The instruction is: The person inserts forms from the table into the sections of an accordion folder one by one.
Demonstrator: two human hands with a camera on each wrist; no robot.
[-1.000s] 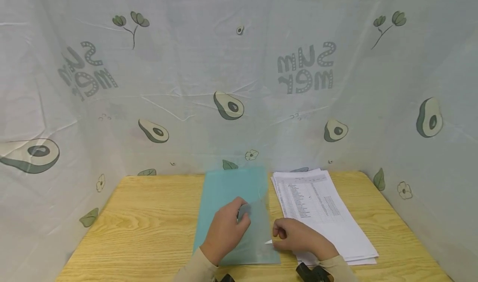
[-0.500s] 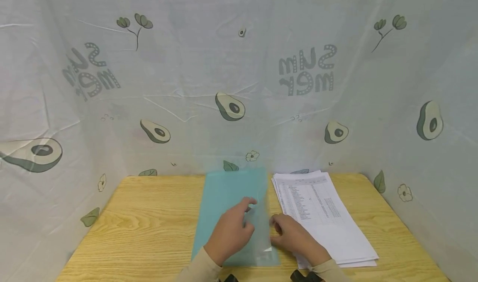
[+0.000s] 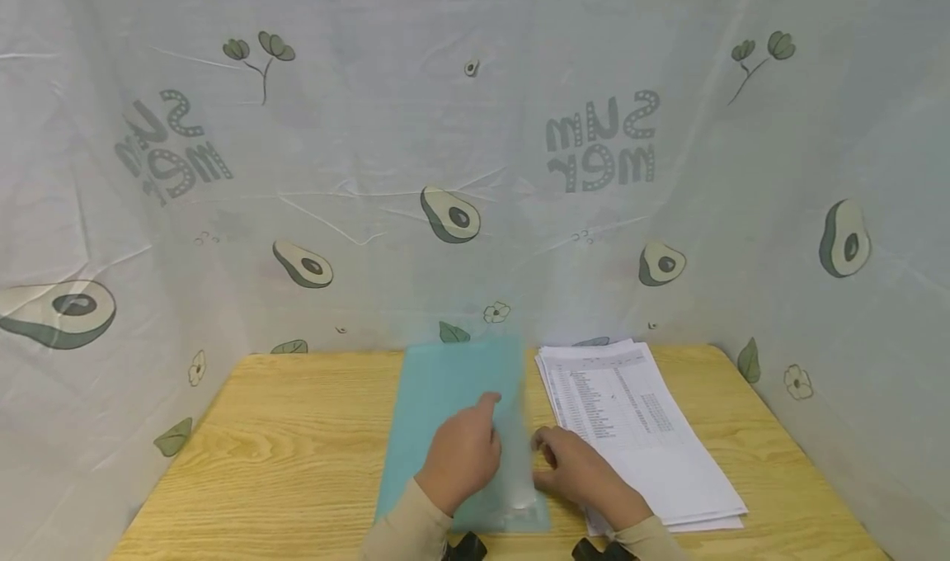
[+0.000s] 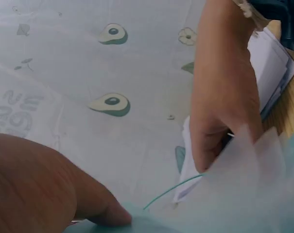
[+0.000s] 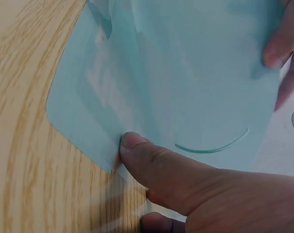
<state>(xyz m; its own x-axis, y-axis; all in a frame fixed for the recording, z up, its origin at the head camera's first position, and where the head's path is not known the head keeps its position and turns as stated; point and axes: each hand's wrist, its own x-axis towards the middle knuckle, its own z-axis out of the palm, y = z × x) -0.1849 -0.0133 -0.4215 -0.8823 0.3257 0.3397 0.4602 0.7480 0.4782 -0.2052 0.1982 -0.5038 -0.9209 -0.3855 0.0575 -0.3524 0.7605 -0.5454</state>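
Observation:
A translucent teal plastic folder (image 3: 456, 379) lies on the wooden table, its loose front sheet slightly lifted at the near right. My left hand (image 3: 462, 458) is over the middle of the folder, index finger pointing away; in the left wrist view the left hand (image 4: 49, 187) touches the teal plastic with a fingertip. With thumb and finger, my right hand (image 3: 582, 470) pinches the folder's right edge. The right wrist view has the right thumb (image 5: 156, 162) on top of the sheet and a fingertip below it. A stack of printed papers (image 3: 638, 454) lies beside and partly under the right hand.
A pale wood table (image 3: 289, 437) carries everything. White curtain (image 3: 386, 132) with avocado prints hangs behind and on both sides, close to the table's back edge. Black wrist straps (image 3: 466, 547) show at the bottom.
My left hand's index finger has straightened from a curved pose, and the hand has shifted slightly right. The right hand has moved slightly left, still at the folder's edge.

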